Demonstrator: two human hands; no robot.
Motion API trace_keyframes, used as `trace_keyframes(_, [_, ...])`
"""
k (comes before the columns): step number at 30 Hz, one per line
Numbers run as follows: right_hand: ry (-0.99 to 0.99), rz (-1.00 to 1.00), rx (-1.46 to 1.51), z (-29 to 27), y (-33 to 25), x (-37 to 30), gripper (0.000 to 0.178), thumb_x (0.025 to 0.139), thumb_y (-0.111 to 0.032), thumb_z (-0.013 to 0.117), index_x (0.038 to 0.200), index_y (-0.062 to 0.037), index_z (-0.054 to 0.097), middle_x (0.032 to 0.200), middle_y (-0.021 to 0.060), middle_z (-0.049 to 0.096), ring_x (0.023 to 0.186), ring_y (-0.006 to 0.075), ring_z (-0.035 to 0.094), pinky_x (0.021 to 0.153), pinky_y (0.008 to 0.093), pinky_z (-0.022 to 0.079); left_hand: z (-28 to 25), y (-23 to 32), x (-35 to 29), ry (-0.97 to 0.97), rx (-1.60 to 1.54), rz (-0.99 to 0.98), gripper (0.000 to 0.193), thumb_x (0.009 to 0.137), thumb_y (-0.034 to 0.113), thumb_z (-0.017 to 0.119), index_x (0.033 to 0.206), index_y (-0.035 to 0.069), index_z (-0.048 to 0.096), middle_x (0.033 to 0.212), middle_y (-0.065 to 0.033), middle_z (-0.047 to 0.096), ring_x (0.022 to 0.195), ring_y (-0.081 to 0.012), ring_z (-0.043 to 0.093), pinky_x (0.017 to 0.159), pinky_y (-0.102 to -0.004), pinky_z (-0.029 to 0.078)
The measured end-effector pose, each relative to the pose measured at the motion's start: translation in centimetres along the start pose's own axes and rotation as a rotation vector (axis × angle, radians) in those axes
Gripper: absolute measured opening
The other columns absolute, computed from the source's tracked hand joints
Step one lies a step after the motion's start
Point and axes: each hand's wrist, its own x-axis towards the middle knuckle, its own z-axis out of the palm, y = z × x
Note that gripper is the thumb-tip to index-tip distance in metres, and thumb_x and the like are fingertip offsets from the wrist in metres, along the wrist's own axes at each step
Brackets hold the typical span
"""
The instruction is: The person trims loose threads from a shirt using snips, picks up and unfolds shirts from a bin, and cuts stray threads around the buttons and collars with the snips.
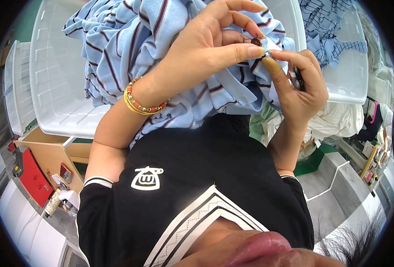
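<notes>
The left hand and right hand meet at the upper right of the view, over a light blue, striped garment. The left thumb and fingertips close around a dark button at the garment's edge; the 2 outer fingers reach out beyond it. The right thumb and forefinger pinch the edge just beside the button, and a dark object sits inside that hand's curled fingers; I cannot tell what it is.

The garment is heaped across a white bin and spills toward the person's black shirt. A beaded bracelet and gold bangles circle the left wrist.

To the right, a 2nd bin holds blue striped cloth; white cloth lies beyond its near edge. At far left is a red panel.
</notes>
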Motion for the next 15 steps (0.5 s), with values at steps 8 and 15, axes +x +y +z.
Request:
trace_keyframes(8, [0.001, 0.04, 0.073, 0.1, -0.4, -0.3, 0.036, 0.065, 0.0, 0.078, 0.099, -0.0059, 0.07, 0.076, -0.0001, 0.055, 0.065, 0.0065, 0.049, 0.055, 0.0172, 0.035, -0.3, -0.9, 0.1, -0.013, -0.029, 0.016, 0.06, 0.089, -0.005, 0.059, 0.141, 0.003, 0.03, 0.109, -0.0083, 0.046, 0.093, -0.0074, 0.054, 0.083, -0.0193, 0.047])
trace_keyframes(15, [-0.109, 0.036, 0.06, -2.1, -0.8, 0.1, 0.038, 0.073, -0.011, 0.079, 0.108, -0.0029, 0.068, 0.088, 0.0058, 0.061, 0.078, 0.0137, 0.058, 0.067, 0.0236, 0.045, 0.3, -1.6, 0.1, -0.018, 0.279, 0.183, 0.068, 0.084, -0.014, 0.057, 0.144, 0.005, 0.03, 0.108, -0.0083, 0.043, 0.1, -0.0112, 0.051, 0.087, -0.0214, 0.048])
